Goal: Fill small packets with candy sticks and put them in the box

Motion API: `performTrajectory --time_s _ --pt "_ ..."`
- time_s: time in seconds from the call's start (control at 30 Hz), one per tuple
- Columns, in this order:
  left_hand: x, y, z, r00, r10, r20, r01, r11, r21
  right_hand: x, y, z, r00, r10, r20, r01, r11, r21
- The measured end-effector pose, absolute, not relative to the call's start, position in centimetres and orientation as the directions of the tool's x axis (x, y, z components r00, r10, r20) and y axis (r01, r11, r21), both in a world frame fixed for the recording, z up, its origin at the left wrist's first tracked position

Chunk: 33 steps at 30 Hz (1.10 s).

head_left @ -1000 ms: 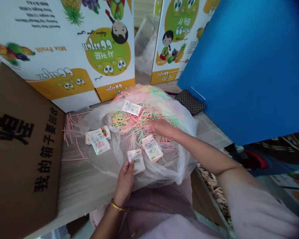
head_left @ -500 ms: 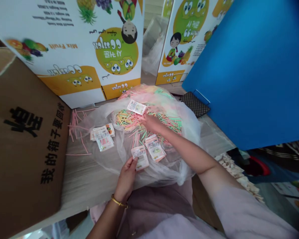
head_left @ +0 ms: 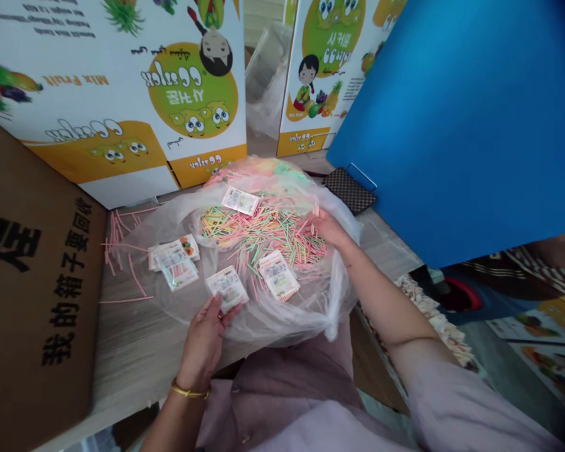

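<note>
Between thumb and fingers, my left hand (head_left: 204, 342) holds a small printed sachet (head_left: 228, 290) over the near edge of a clear plastic bag (head_left: 306, 323). My right hand (head_left: 327, 227) is at the right side of a heap of thin pink, green and yellow candy sticks (head_left: 263, 226), its fingers closed on a few pink candy sticks (head_left: 316, 211). More sachets lie on the bag: a stack (head_left: 279, 276) between the hands, a white sachet (head_left: 241, 200) on top of the heap, and a small pile (head_left: 175, 262) to the left.
Printed white cartons (head_left: 122, 94) stand behind the bag, with a brown cardboard box (head_left: 37, 282) at left. A blue panel (head_left: 452, 138) rises at right beside a dark checked pouch (head_left: 349, 190). Loose pink sticks (head_left: 117, 235) lie on the table (head_left: 127, 351).
My right hand has moved right across the heap and lifted slightly, now with pink sticks showing in its fingers. My left hand and its sachet have shifted left. The view has turned a little.
</note>
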<state>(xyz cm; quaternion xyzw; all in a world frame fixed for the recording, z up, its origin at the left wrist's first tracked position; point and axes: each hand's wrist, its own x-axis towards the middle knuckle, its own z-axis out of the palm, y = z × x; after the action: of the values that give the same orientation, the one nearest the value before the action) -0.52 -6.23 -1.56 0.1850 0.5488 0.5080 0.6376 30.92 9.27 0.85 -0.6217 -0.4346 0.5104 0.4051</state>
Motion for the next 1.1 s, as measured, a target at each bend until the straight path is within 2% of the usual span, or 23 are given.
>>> performTrajectory --time_s 0.07,0.1,0.17,0.2,0.27,0.33,0.4,0.53,0.6,0.73,0.87,0.93,1.0,1.1 --pt "-0.4 -6.4 -1.5 -0.132 0.85 -0.509 -0.43 0.413 0.802 30.9 9.2 1.1 0.093 0.953 -0.289 0.113 -0.298 -0.948" --pt "-0.4 -6.5 -1.4 -0.14 0.85 -0.507 -0.424 0.411 0.807 30.8 9.1 1.3 0.076 0.957 -0.279 0.16 -0.288 -0.944" --pt "-0.2 -6.4 -1.3 -0.163 0.853 -0.496 -0.425 0.393 0.815 30.2 9.0 1.8 0.056 0.972 -0.229 0.394 -0.233 -0.889" --pt "-0.1 -6.4 -1.2 -0.176 0.854 -0.489 -0.433 0.379 0.818 29.8 8.9 1.9 0.065 0.978 -0.199 0.553 -0.201 -0.809" --pt "0.0 -6.2 -1.0 -0.202 0.854 -0.479 -0.455 0.352 0.818 28.8 8.9 2.0 0.113 0.98 -0.163 0.815 -0.185 -0.549" --pt "0.1 -6.1 -0.8 -0.214 0.85 -0.481 -0.463 0.345 0.816 27.8 9.1 1.8 0.157 0.969 -0.19 0.918 -0.214 -0.335" --pt "0.2 -6.1 -0.5 -0.196 0.852 -0.485 -0.45 0.361 0.817 27.0 9.5 1.5 0.151 0.961 -0.231 0.934 -0.215 -0.285" --pt "0.1 -6.2 0.0 -0.111 0.874 -0.473 -0.413 0.392 0.822 27.3 9.7 1.3 0.054 0.974 -0.219 0.915 -0.136 -0.379" --pt "-0.1 -6.0 0.0 -0.104 0.871 -0.48 -0.437 0.394 0.809 28.1 9.4 1.4 0.022 0.98 -0.196 0.866 -0.117 -0.486" --pt "-0.1 -5.2 -0.2 -0.105 0.849 -0.518 -0.499 0.406 0.766 29.4 8.8 1.5 -0.002 0.989 -0.15 0.604 -0.119 -0.788" --pt "0.4 -4.4 -0.3 -0.124 0.842 -0.524 -0.521 0.394 0.757 29.0 8.9 1.7 -0.017 0.961 -0.276 0.361 -0.252 -0.898" --pt "0.7 -4.2 -0.2 -0.12 0.844 -0.523 -0.526 0.393 0.754 27.9 8.7 2.2 -0.055 0.959 -0.277 0.251 -0.255 -0.934" --pt "0.9 -4.0 -0.2 -0.132 0.841 -0.524 -0.525 0.389 0.757 26.1 7.8 3.0 -0.128 0.972 -0.196 0.225 -0.164 -0.96" --pt "1.0 -3.8 -0.3 -0.182 0.834 -0.52 -0.502 0.376 0.779 22.5 5.4 4.5 -0.322 0.946 0.02 0.342 0.136 -0.93"
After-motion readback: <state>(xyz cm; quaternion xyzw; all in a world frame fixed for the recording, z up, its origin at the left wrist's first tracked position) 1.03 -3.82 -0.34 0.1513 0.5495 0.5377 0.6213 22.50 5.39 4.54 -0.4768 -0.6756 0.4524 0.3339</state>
